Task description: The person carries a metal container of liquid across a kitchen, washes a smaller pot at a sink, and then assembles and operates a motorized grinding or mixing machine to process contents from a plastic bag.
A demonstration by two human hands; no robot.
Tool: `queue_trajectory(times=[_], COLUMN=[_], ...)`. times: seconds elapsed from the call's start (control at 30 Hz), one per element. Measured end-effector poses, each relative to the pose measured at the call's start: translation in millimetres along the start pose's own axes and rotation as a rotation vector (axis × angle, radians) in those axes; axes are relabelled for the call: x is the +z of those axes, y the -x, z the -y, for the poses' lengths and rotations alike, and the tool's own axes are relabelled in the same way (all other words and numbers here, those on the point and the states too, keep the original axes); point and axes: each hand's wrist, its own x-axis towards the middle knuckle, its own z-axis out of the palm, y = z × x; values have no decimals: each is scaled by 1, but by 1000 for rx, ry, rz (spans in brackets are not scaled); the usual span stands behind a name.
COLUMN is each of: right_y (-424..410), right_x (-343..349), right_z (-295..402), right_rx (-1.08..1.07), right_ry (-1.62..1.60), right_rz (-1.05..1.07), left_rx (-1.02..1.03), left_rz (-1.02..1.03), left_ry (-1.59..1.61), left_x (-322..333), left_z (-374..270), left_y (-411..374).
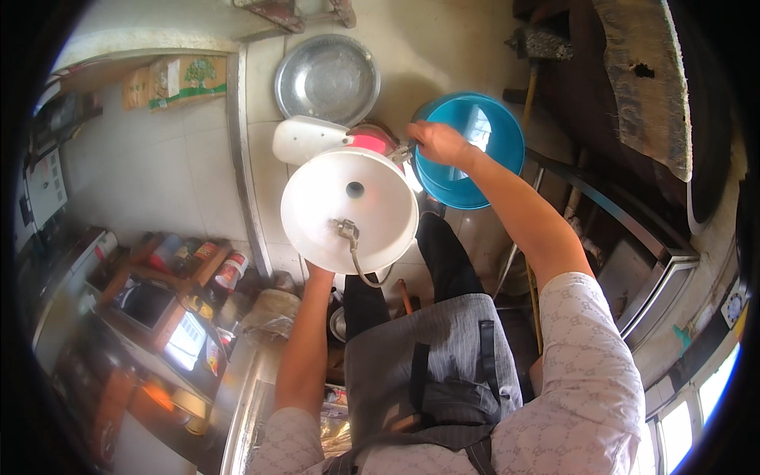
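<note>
A wide white plastic hopper, tilted towards me, has a dark round hole in its floor. Inside it lies a power plug, its cable hanging over the near rim. My left hand is under the hopper's near left side, its fingers hidden. Behind the hopper show a white plastic chute and a red machine body. My right hand has curled fingers at the left rim of a blue bucket, beside a metal fitting; which of the two it grips is unclear.
A round metal basin rests on the tiled floor ahead. To the left, a door frame borders another tiled area with cardboard boxes. Bottles and packets crowd a wooden shelf. A metal-edged stand is on my right.
</note>
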Motion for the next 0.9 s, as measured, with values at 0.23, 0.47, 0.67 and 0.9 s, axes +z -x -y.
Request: queue_trajectory(times=[0.23, 0.47, 0.67, 0.9], right_y=[-4, 6, 14, 20], right_x=[2, -6, 11, 26], right_z=[20, 33, 39, 57], right_rx=[406, 773, 891, 762], right_ry=[-449, -1118, -1376, -1079], right_rz=[70, 9, -200, -292], left_rx=[8, 45, 44, 48], left_rz=[12, -116, -225, -255], left_ry=[-105, -317, -403, -444], left_x=[33, 42, 48, 55], left_z=[-2, -3, -4, 0], left_y=[1, 3, 5, 5])
